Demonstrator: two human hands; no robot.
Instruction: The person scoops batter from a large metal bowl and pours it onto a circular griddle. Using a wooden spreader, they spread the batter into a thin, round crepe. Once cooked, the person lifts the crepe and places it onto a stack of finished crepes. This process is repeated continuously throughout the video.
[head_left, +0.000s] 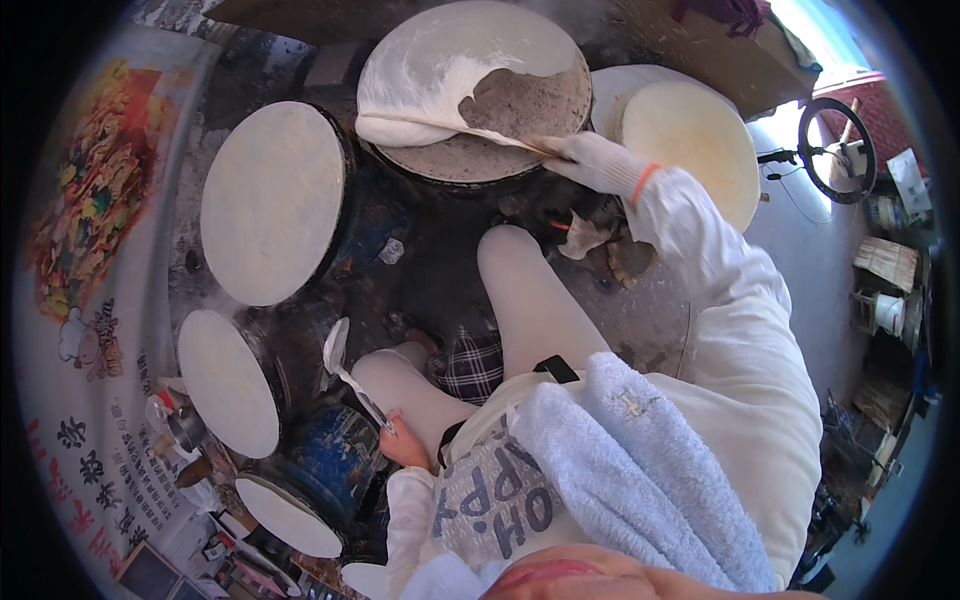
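Observation:
My right hand (589, 159), in a white knit glove with an orange cuff edge, grips a long thin spreader (480, 133) across the far round griddle (525, 112). A thick roll of white batter (401, 132) lies along the spreader's left end. Behind it a pale batter sheet (457, 49) covers the back and left of the plate; brown bare surface shows at the right and front. By my left thigh, my bare left hand (405, 448) holds a metal ladle (352, 371) by its handle. White batter coats the ladle, and its bowl points away from me.
More round griddles with pale sheets, such as the left one (274, 202) and a lower one (229, 382), curve along my left. Round flatbreads (690, 142) are stacked at the far right. A printed banner (112, 247) hangs left; a ring light (836, 150) stands right.

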